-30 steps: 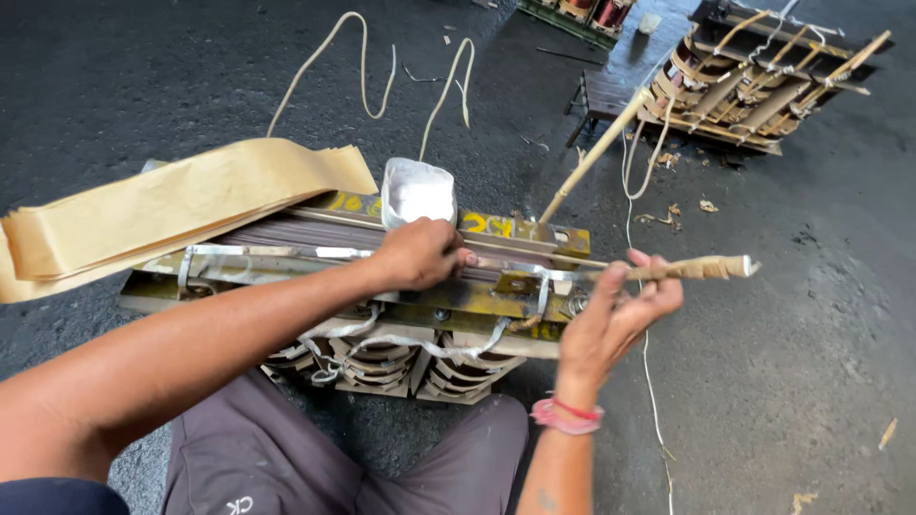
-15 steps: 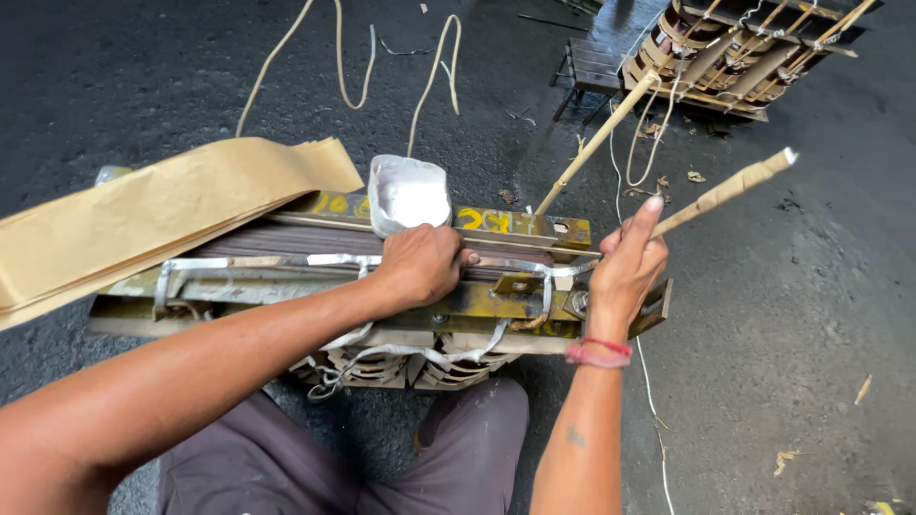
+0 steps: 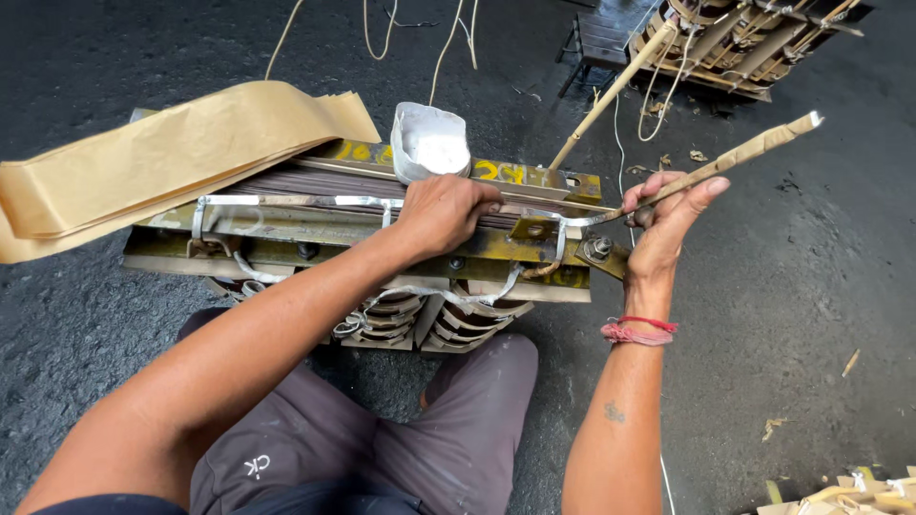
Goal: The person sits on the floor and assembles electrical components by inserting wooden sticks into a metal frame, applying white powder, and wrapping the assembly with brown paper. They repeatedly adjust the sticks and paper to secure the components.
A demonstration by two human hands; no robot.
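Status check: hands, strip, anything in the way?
Left hand pressing on transformer core. Right hand gripping paper-wrapped strip, angled up. White container sits just behind left hand.

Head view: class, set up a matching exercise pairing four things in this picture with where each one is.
Things:
1. left hand
2. right hand
3. white tub
4. folded tan paper

Places:
A. draped over the frame's left end
B. pressing on the metal frame's top
C. gripping a paper-wrapped strip
D. standing on the frame's far edge

Pairs: 1-B, 2-C, 3-D, 4-A
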